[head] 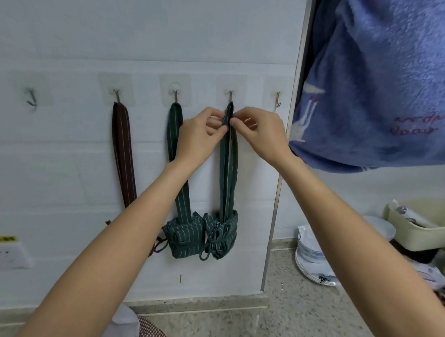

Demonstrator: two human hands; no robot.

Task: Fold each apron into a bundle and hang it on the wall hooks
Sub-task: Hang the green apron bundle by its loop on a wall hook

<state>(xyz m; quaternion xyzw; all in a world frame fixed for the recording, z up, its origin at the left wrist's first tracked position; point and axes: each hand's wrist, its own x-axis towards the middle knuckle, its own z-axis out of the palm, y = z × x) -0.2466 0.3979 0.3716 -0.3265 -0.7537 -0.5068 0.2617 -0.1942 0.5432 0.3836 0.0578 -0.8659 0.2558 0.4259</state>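
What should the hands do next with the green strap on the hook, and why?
Probably let go. The strap already loops over the fourth hook, and its bundle hangs below beside the other green one. The left hand and right hand only pinch the strap near the top, so easing off gently should leave it hanging.

A home — adhesive wall hooks, stacked dishes, hanging fleece blanket.
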